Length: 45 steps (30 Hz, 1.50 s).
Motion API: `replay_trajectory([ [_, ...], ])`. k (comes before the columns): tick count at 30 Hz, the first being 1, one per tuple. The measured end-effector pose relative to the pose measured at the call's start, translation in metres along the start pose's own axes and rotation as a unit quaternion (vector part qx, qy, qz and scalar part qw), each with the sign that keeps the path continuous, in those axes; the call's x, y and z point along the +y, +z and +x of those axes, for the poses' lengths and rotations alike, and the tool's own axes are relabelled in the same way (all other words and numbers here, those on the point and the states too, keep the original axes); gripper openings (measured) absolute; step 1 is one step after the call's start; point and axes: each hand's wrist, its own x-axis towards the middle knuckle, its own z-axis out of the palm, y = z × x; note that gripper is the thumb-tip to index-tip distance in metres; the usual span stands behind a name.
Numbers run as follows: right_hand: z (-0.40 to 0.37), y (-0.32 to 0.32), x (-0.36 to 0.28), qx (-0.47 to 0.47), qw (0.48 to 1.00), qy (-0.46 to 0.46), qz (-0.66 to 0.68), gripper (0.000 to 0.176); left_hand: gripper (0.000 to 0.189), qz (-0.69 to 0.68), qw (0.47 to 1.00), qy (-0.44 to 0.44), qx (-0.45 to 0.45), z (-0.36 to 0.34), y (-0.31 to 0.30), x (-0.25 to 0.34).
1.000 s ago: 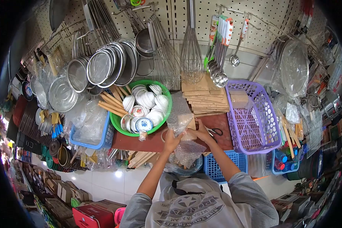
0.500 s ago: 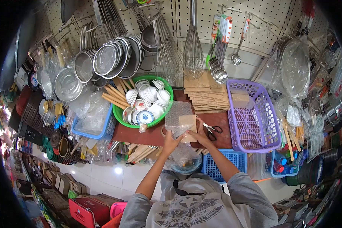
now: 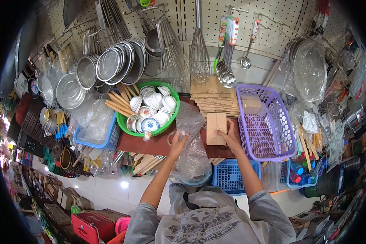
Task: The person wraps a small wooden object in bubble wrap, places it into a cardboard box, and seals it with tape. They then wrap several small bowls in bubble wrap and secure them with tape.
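My right hand (image 3: 230,136) is closed on a small flat brown cardboard piece (image 3: 216,124), held upright over the red-brown table (image 3: 130,143). My left hand (image 3: 179,142) grips the edge of a long sheet of bubble wrap (image 3: 193,142), which hangs over the table's front edge. Beside my left hand lies a roll of tape (image 3: 170,138), partly hidden. The green basin (image 3: 175,94) of small white bowls (image 3: 153,99) stands behind my left hand. Behind the held piece is a stack of brown cardboard (image 3: 215,99). The scissors cannot be seen.
A purple basket (image 3: 292,150) stands to the right and a blue basket (image 3: 110,140) to the left. Another blue basket (image 3: 236,179) sits below the table edge. Strainers (image 3: 109,65), whisks (image 3: 199,55) and ladles (image 3: 227,77) hang behind.
My hands have moved apart. The cardboard piece has gone right with my right hand, off the bubble wrap, and now hides the scissors' place. My left hand has shifted slightly left on the wrap.
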Motion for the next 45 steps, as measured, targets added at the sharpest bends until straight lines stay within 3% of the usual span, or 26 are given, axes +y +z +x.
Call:
replay_trajectory([
  [2, 0.008, -0.01, 0.004, 0.013, 0.999, -0.048, 0.004, 0.089, 0.039, -0.043, 0.999, -0.014, -0.014, 0.006, 0.005, 0.001],
  [5, -0.009, -0.015, -0.041, -0.048, 0.998, -0.045, 0.023, 0.101, 0.039, -0.064, 0.998, -0.019, -0.02, 0.019, 0.012, -0.009],
  [9, -0.001, -0.027, -0.045, -0.156, 0.984, -0.081, -0.042, 0.106, 0.041, -0.033, 0.999, 0.021, -0.017, 0.038, 0.017, -0.02],
  [12, 0.004, -0.025, -0.052, -0.259, 0.958, -0.059, -0.109, 0.104, 0.038, -0.012, 0.999, 0.032, -0.029, 0.054, 0.016, -0.028],
  [16, 0.013, -0.002, -0.051, -0.426, 0.9, 0.03, -0.093, 0.102, 0.034, -0.027, 0.996, -0.02, -0.081, 0.073, 0.011, -0.029],
  [20, 0.027, 0.02, -0.03, -0.481, 0.86, 0.082, -0.151, 0.098, 0.035, 0.017, 0.997, -0.012, -0.078, 0.083, 0.012, -0.016],
  [28, 0.072, 0.035, 0.028, -0.505, 0.812, 0.091, -0.279, 0.107, 0.043, 0.182, 0.981, 0.005, -0.068, 0.075, -0.005, -0.011],
  [29, 0.075, 0.034, 0.026, -0.505, 0.811, 0.114, -0.271, 0.108, 0.044, 0.226, 0.971, 0.075, -0.024, 0.071, -0.007, -0.018],
  [32, 0.081, 0.03, 0.017, -0.513, 0.804, 0.146, -0.263, 0.105, 0.06, 0.326, 0.943, 0.068, 0.019, 0.037, -0.013, -0.001],
  [33, 0.082, 0.029, 0.015, -0.513, 0.802, 0.147, -0.268, 0.104, 0.06, 0.36, 0.921, 0.139, 0.057, 0.024, -0.016, -0.002],
  [36, 0.087, 0.024, 0.016, -0.525, 0.791, 0.152, -0.274, 0.102, 0.046, 0.401, 0.896, 0.189, 0.008, -0.004, -0.033, -0.005],
  [37, 0.087, 0.023, 0.013, -0.527, 0.788, 0.16, -0.274, 0.102, 0.037, 0.382, 0.918, 0.108, -0.015, -0.017, -0.034, -0.005],
  [40, 0.093, 0.023, 0.013, -0.541, 0.779, 0.166, -0.27, 0.101, 0.025, 0.506, 0.858, 0.02, -0.088, -0.043, -0.04, -0.006],
  [45, 0.106, 0.031, 0.02, -0.564, 0.757, 0.154, -0.293, 0.1, 0.025, 0.459, 0.887, 0.023, -0.042, -0.057, -0.042, -0.031],
])
